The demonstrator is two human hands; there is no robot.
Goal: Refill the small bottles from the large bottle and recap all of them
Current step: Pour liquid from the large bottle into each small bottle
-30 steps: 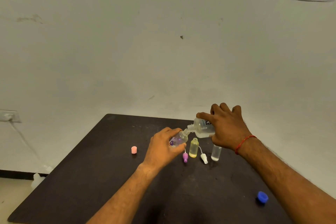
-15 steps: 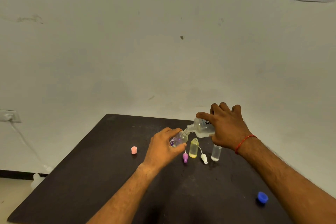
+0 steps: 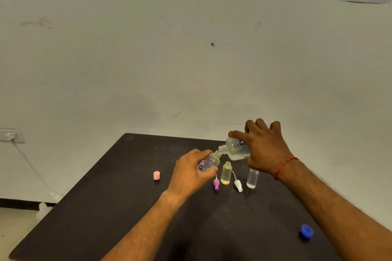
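Item: large bottle, tipped with its neck at the mouth of a small flower-printed bottle, above the counter.
Right hand clasps the large bottle from above; left hand grips the small one, tilted. Advised: keep mouths aligned, pour slowly, level off before overflow.

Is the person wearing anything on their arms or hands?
The left forearm and right forearm are bare, with no sleeves in view. The left grip and right grip have no gloves. A thin red thread bracelet circles the right wrist.
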